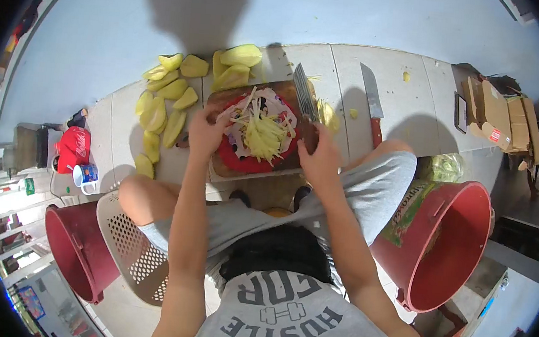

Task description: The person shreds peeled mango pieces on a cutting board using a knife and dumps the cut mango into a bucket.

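Observation:
A wooden cutting board (224, 100) lies on the tiled surface in front of me. On it rests a red-rimmed plate (238, 158) with a patterned centre, holding a heap of pale yellow-green strips (264, 134). My left hand (207, 129) is at the plate's left side, its fingers bent at the rim. My right hand (318, 154) is closed round the dark handle of a knife (304, 92), near the plate's right side; the broad blade points away from me. Peeled yellow-green pieces (153, 114) lie to the left and behind the board.
A second knife (372, 97) with a red handle lies to the right. Cardboard boxes (495, 113) stand far right. Near my knees are red bins (450, 249) and a perforated basket (134, 240). A mug (84, 175) and red cap (73, 149) are at left.

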### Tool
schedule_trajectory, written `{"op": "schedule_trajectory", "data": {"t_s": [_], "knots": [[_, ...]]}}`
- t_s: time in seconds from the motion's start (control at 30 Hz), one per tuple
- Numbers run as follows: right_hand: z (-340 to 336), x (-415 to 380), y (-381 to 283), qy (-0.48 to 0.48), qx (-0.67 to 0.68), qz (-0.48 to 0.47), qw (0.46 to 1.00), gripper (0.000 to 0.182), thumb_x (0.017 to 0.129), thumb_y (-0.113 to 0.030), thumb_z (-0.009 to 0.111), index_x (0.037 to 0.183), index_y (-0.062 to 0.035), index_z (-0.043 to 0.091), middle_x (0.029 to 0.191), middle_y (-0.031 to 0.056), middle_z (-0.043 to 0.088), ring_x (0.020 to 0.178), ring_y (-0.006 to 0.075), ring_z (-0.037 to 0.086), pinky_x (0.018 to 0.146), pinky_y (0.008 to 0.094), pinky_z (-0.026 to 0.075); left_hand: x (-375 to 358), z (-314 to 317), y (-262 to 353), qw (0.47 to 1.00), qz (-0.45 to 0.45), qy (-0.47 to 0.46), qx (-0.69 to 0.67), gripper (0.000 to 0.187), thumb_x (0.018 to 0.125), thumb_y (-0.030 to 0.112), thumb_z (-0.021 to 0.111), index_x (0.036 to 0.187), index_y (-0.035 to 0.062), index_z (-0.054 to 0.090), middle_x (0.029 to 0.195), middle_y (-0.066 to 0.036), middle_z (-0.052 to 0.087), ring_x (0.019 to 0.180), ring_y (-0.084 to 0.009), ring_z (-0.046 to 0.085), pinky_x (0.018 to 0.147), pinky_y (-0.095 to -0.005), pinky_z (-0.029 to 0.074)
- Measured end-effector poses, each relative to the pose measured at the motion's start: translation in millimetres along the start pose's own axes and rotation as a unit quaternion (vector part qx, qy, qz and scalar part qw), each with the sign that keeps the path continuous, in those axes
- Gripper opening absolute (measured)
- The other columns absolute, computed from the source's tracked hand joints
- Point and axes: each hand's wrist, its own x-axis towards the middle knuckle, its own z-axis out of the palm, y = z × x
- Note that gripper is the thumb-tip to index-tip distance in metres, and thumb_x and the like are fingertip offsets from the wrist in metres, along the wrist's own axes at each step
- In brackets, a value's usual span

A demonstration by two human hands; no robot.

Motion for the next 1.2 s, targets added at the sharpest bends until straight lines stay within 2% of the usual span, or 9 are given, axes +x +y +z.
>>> {"op": "schedule_trajectory", "data": {"t_s": [0.17, 0.33, 0.53, 0.6, 0.7, 0.93, 1.0, 1.13, 1.2], "knots": [[32.8, 34.0, -5.3, 0.0, -0.109, -0.039, 0.993, 0.044, 0.086, -0.007, 0.066, 0.126, -0.0011, 0.049, 0.112, 0.0251, 0.061, 0.102, 0.0452, 0.062, 0.084, 0.0519, 0.052, -43.3, 7.6, -31.4, 0.981, -0.037, 0.052, 0.182, 0.034, 0.083, 0.027, 0.075, 0.1, -0.0018, 0.07, 0.101, -0.024, 0.067, 0.103, -0.0369, 0.064, 0.088, -0.0471, 0.051], [68.2, 46.0, 11.7, -0.007, -0.156, 0.013, 0.988, 0.047, 0.085, -0.005, 0.069, 0.128, -0.0032, 0.05, 0.117, 0.0249, 0.061, 0.109, 0.0462, 0.06, 0.09, 0.053, 0.049, -43.6, 20.2, -34.7, 0.988, -0.007, 0.038, 0.149, 0.033, 0.081, 0.028, 0.076, 0.096, -0.001, 0.072, 0.097, -0.023, 0.068, 0.097, -0.038, 0.065, 0.085, -0.0448, 0.052], [69.4, 51.3, 1.6, 0.018, -0.129, 0.03, 0.991, 0.051, 0.081, -0.005, 0.072, 0.127, -0.0042, 0.05, 0.107, 0.024, 0.065, 0.103, 0.046, 0.063, 0.088, 0.054, 0.049, -38.9, 23.3, -38.6, 0.989, -0.039, 0.015, -0.141, 0.02, 0.083, 0.018, 0.077, 0.084, 0.0005, 0.066, 0.091, -0.011, 0.071, 0.086, -0.0214, 0.069, 0.078, -0.0366, 0.055], [66.7, 53.7, 4.8, 0.017, -0.107, 0.028, 0.994, 0.053, 0.079, -0.006, 0.074, 0.126, -0.0044, 0.05, 0.103, 0.0234, 0.067, 0.099, 0.0456, 0.064, 0.086, 0.0536, 0.05, -36.6, 31.0, -46.3, 0.883, -0.114, -0.055, -0.451, 0.011, 0.09, 0.012, 0.073, 0.091, 0.0047, 0.065, 0.092, -0.003, 0.07, 0.083, -0.0131, 0.067, 0.076, -0.0326, 0.056], [56.6, 56.5, -4.3, 0.069, -0.053, -0.011, 0.996, 0.056, 0.075, -0.007, 0.076, 0.124, -0.0041, 0.05, 0.096, 0.0225, 0.069, 0.092, 0.0447, 0.067, 0.081, 0.0515, 0.051, -35.8, 34.3, -48.9, 0.811, -0.102, -0.113, -0.564, 0.006, 0.096, 0.01, 0.068, 0.099, 0.0074, 0.064, 0.096, -0.002, 0.07, 0.086, -0.012, 0.067, 0.079, -0.0322, 0.057], [6.5, 69.6, -41.4, 0.028, -0.023, 0.017, 0.999, 0.056, 0.072, -0.001, 0.077, 0.119, -0.0016, 0.047, 0.096, 0.0297, 0.068, 0.094, 0.0493, 0.066, 0.081, 0.054, 0.053, -43.6, 28.0, -5.7, 0.748, -0.1, -0.1, -0.648, 0.007, 0.098, 0.009, 0.065, 0.102, 0.0058, 0.06, 0.101, -0.006, 0.068, 0.092, -0.0161, 0.067, 0.086, -0.0353, 0.056], [-18.7, 78.7, -45.9, 0.096, -0.039, -0.071, 0.992, 0.052, 0.073, -0.004, 0.074, 0.119, -0.0022, 0.051, 0.078, 0.0206, 0.068, 0.078, 0.041, 0.07, 0.073, 0.0485, 0.054, -41.0, 25.1, 17.9, 0.724, -0.071, -0.135, -0.673, 0.011, 0.099, 0.011, 0.063, 0.108, 0.0046, 0.061, 0.109, -0.007, 0.069, 0.1, -0.0178, 0.067, 0.093, -0.0382, 0.054], [-105.0, 86.2, -59.0, 0.128, -0.053, -0.066, 0.988, 0.05, 0.071, -0.005, 0.077, 0.116, -0.0015, 0.055, 0.074, 0.0139, 0.067, 0.072, 0.0316, 0.069, 0.069, 0.0411, 0.054, -51.3, 37.5, 98.0, 0.711, -0.067, -0.169, -0.679, 0.017, 0.1, 0.012, 0.062, 0.114, 0.003, 0.061, 0.115, -0.01, 0.068, 0.106, -0.0205, 0.067, 0.098, -0.0406, 0.053], [-158.7, 78.0, -62.4, 0.165, -0.073, -0.077, 0.981, 0.052, 0.071, -0.005, 0.076, 0.119, -0.0016, 0.055, 0.073, 0.0125, 0.065, 0.071, 0.0284, 0.067, 0.07, 0.0399, 0.054, -61.8, 57.3, 135.5, 0.65, -0.027, -0.232, -0.723, 0.022, 0.1, 0.013, 0.061, 0.119, 0.002, 0.06, 0.119, -0.012, 0.068, 0.111, -0.0224, 0.066, 0.1, -0.0418, 0.052]]}}
